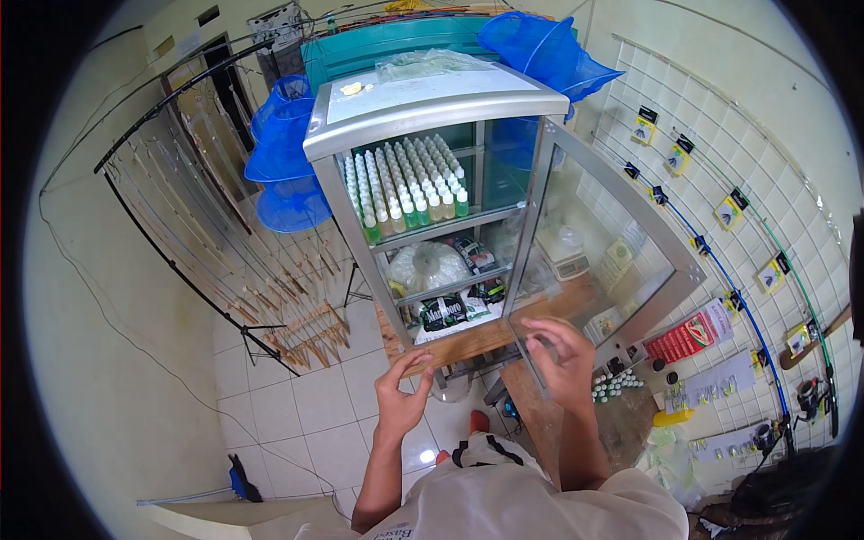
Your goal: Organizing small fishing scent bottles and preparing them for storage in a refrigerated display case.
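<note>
My left hand (pixel 402 396) is raised just in front of the lower left corner of a glass display cabinet (pixel 319 135). Its fingers are bent, with thumb and fingertips apart and nothing between them. To the right, my right hand (pixel 565 362) is held up before the swung-out glass door (pixel 605 216), fingers curled loosely and apart, also holding nothing; whether it touches the door is unclear. Rows of small white-capped bottles (pixel 409 180), several with green liquid, fill the upper shelf. Below them sit a clear bag of white pieces (pixel 428 267) and dark packets (pixel 443 312).
Blue mesh nets (pixel 288 157) hang beside the cabinet. Fishing rods (pixel 261 306) lean on a rack at left. More small bottles (pixel 616 387) and a yellow bottle (pixel 673 418) stand on a wooden surface (pixel 540 423) at right, near a wall grid (pixel 738 171) with hanging packets.
</note>
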Motion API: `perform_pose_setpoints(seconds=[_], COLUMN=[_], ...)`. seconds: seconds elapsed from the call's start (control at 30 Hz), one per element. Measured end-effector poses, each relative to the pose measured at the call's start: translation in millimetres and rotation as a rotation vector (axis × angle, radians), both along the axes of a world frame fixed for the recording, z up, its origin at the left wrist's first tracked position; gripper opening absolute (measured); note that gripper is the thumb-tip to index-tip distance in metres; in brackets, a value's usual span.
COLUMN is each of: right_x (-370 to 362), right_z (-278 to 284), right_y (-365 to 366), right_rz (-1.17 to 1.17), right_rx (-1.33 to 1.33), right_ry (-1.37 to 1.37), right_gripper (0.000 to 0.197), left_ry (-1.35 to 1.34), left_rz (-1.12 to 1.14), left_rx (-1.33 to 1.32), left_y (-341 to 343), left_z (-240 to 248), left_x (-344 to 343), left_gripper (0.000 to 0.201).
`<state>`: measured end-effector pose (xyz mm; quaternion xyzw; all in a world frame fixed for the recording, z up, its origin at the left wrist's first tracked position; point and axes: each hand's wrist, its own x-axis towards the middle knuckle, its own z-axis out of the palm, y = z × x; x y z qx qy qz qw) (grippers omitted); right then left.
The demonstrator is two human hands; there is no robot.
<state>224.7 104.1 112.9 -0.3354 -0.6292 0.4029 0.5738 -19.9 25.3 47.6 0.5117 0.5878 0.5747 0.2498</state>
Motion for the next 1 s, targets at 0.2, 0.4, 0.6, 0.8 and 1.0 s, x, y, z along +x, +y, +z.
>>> perform_pose_setpoints(seconds=[0.2,0.4,0.6,0.8,1.0], right_x=[50,57,45,25,-14], right_z=[-50,-70,-83,-89,-102], right_y=[-41,-36,-49,-64,-66], right_rz=[-0.458,-0.745,-0.537,-0.488,-0.177], right_rx=[0.216,-0.037,-0.152,-0.172,-0.105], right_ry=[0.293,0.136,0.309,0.224,0.299], right_gripper=[0.015,0.048,0.053,0.047,0.038], left_ry=[-0.032,-0.021,-0.013,-0.044,-0.238], left_rz=[-0.13,-0.201,-0.267,-0.341,-0.404], left_rx=[-0.011,-0.006,0.02,0.034,0.078], left_y=[-23,-42,-49,-41,-32], left_z=[-8,-12,-7,-4,-5], left_x=[25,39,51,57,51], left_gripper=[0.03,0.031,0.033,0.033,0.029])
